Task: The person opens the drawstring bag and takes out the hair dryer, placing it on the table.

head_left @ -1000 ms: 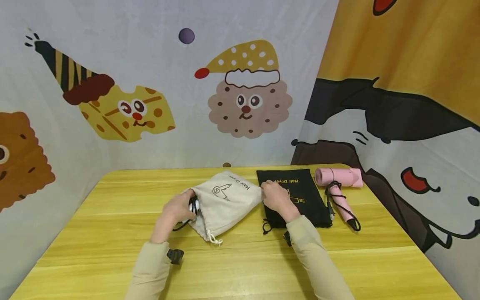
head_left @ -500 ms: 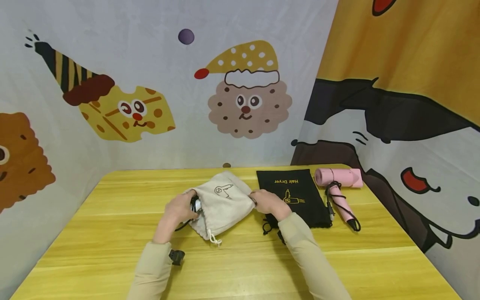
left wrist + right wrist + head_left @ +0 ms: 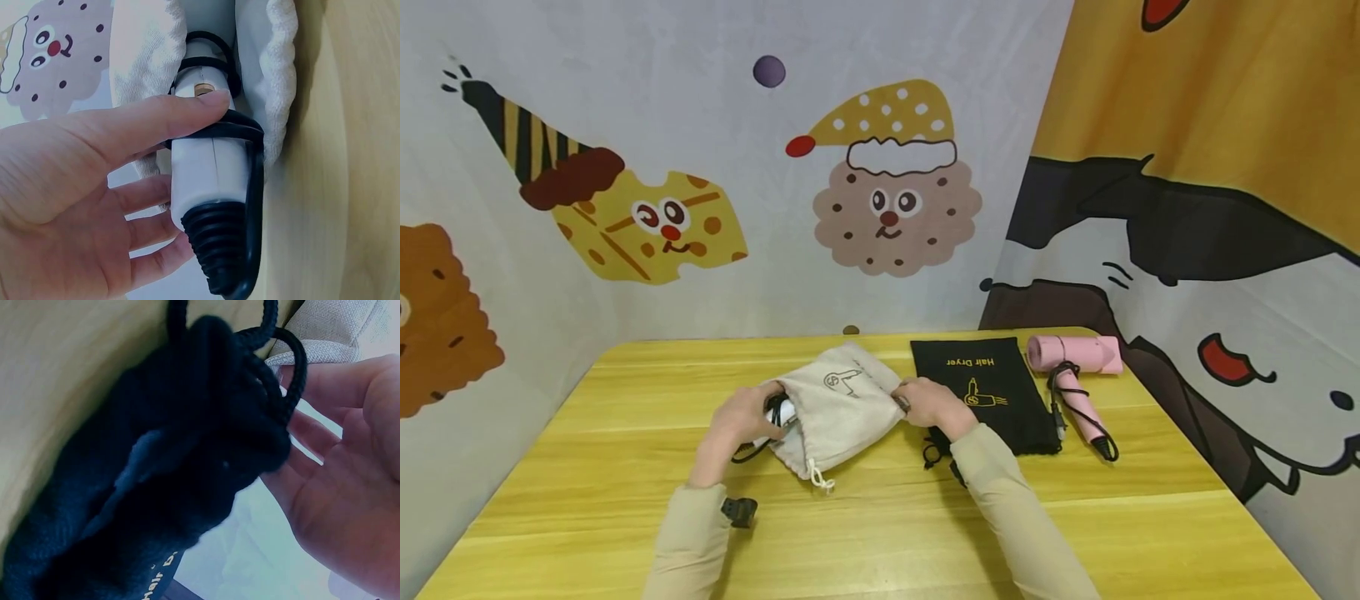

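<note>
Beige cloth makes up the pouch (image 3: 835, 408) lying mid-worktop (image 3: 587, 492), printed with a small dryer outline; its lettering is too creased to read. At the pouch's open left end, the left hand (image 3: 741, 421) grips a white dryer handle (image 3: 209, 169) wound with black cord (image 3: 250, 206), thumb across it, the handle partly inside the mouth. The right hand (image 3: 928, 404) pinches the pouch's far right corner, fingers curled on the fabric. A knotted drawstring (image 3: 818, 478) trails from the pouch's near edge. Just right of the pouch lies a flat black bag (image 3: 988, 387) with gold print reading "Hair Dryer" above a dryer drawing. Further right of the pouch, beyond the bag, rests a pink dryer (image 3: 1075, 358) with its own black cord.
</note>
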`<state>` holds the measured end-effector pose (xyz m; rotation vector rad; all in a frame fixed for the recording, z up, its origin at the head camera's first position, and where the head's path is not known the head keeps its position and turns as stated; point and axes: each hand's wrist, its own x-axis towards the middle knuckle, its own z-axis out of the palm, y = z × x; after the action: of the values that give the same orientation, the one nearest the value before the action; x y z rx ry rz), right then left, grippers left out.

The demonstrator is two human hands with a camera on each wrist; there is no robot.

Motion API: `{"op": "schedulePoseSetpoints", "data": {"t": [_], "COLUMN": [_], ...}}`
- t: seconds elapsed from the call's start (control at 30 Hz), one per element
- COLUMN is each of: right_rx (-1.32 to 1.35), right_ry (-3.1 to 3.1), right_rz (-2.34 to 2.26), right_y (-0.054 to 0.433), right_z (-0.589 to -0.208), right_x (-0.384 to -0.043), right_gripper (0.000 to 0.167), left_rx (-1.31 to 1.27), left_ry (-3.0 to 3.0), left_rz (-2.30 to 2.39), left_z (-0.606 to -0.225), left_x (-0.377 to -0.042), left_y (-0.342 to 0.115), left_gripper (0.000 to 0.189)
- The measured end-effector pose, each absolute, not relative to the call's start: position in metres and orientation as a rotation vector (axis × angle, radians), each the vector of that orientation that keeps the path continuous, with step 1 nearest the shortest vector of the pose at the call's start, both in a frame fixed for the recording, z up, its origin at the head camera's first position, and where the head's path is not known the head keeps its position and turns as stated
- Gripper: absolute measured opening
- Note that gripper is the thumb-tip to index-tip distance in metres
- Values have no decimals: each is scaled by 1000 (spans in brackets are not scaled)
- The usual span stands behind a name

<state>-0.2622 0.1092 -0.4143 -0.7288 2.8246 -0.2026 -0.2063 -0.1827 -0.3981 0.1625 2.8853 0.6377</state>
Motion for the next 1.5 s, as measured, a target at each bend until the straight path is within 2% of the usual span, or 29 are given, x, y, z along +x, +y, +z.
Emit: {"op": "schedulePoseSetpoints", "data": {"t": [0.73,1.03,1.23,1.37,1.5], "right_rx": [-678,-714,-719,-750,-759], "right_ry": [2801,2832,2838,2863,2912], "right_rz": [-269,-150,-107,-151,-195], "right_y": [109,108,102,95,91], "right_z": [-413,-417,-413,-406,-404], "right_x": [-266,-265,-262,-261,-262], "right_gripper": [32,31,18,15,29], "left_rx": [242,172,105,120,191], "left_ry": [2870,2823,2802,2812,2847], "left_rz": [641,636,567,519,483], "left_z": [-385,-387,-390,-392,-394], "left_x": [-196,-195,-196,-196,-198], "left_y": [-218,-213,-202,-199,-197], "left_gripper": [76,76,83,81,74]}}
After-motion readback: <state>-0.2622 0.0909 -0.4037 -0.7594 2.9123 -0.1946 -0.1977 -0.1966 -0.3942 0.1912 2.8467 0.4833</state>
